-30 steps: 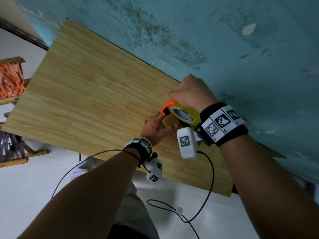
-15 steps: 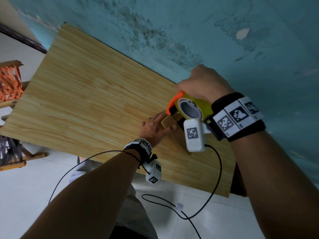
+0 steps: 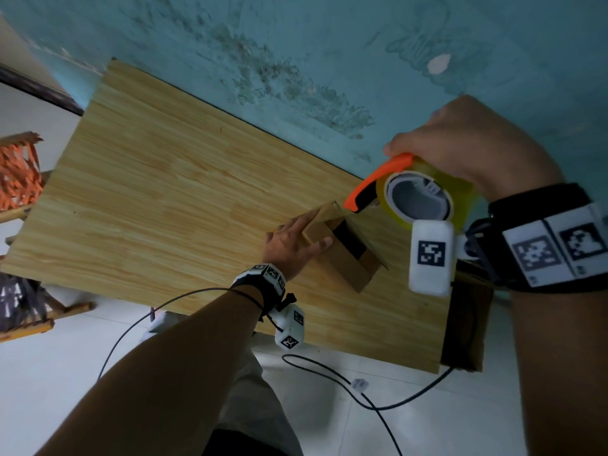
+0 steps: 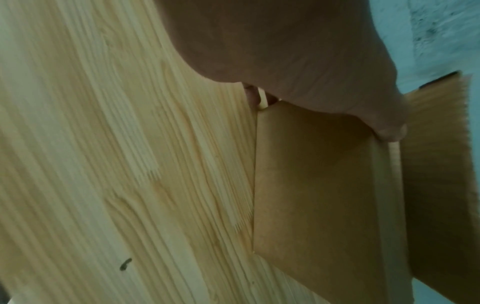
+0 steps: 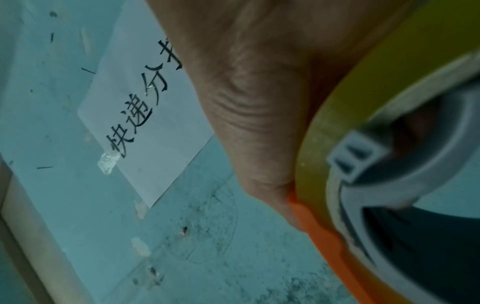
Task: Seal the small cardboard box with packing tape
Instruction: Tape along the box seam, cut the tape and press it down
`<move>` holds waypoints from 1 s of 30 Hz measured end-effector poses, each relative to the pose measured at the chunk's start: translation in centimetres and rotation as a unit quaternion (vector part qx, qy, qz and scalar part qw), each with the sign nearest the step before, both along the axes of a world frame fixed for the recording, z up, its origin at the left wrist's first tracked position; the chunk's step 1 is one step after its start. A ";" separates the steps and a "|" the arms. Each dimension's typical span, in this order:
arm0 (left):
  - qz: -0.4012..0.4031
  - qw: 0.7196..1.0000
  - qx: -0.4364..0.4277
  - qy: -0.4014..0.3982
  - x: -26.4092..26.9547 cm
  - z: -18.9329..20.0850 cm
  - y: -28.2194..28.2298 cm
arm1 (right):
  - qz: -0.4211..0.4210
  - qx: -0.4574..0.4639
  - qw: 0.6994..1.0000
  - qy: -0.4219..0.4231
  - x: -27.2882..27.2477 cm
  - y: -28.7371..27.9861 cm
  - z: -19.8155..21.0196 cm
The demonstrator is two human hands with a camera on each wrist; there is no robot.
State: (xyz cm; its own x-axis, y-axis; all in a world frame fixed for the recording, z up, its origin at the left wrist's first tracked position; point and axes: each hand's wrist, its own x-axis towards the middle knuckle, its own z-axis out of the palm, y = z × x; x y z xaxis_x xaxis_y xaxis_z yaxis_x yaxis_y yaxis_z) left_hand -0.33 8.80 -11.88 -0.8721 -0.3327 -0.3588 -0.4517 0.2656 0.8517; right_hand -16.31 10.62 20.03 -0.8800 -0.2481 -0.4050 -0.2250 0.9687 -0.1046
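Note:
A small cardboard box [image 3: 345, 268] lies on the wooden table [image 3: 164, 199] near its right end, with a dark gap showing between its raised flaps. My left hand [image 3: 296, 241] grips the box's left side, thumb [image 4: 389, 131] on the top edge of the box wall [image 4: 311, 185]. My right hand [image 3: 460, 143] holds an orange tape dispenser [image 3: 378, 182] with a yellowish tape roll [image 3: 418, 199], up and to the right of the box. The dispenser's orange tip hangs just above the box's far corner. I cannot tell whether tape runs to the box.
A turquoise wall [image 3: 362, 60] backs the table, with a paper sign [image 5: 145, 123] taped on it. An orange-webbed chair [image 3: 16, 172] stands at the left. Wrist cables [image 3: 362, 390] hang over the white floor. A dark brown object [image 3: 467, 324] sits below the table's right end.
My right hand has lifted the dispenser up and to the right, off the box. The box's flaps and its dark gap are now uncovered. My left hand stays on the box.

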 end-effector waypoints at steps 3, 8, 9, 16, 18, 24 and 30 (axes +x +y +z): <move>0.003 1.000 -0.020 -0.010 -0.4 0.5 -0.3 | -0.024 -0.036 0.999 -0.007 -0.1 1.0 0.0; 0.004 0.992 0.114 0.049 -1.0 0.9 -1.5 | -0.015 -0.056 0.998 -0.032 0.1 1.7 0.4; -0.014 0.990 0.125 0.063 -1.4 1.1 -1.8 | -0.010 -0.057 0.998 -0.036 0.1 1.7 0.4; -0.166 0.978 0.092 0.090 -4.1 1.1 -2.9 | 0.018 -0.051 0.998 -0.041 0.4 1.8 0.6; -0.170 0.981 0.070 0.067 -4.2 0.8 -2.7 | 0.020 -0.048 0.998 -0.037 0.3 1.9 0.6; -0.166 0.984 0.031 0.052 -3.4 1.3 -3.3 | 0.028 -0.070 0.995 -0.062 0.8 1.5 0.5; -0.160 0.982 0.090 0.040 -2.7 2.0 -3.3 | 0.096 -0.088 0.988 -0.078 2.3 -0.7 0.3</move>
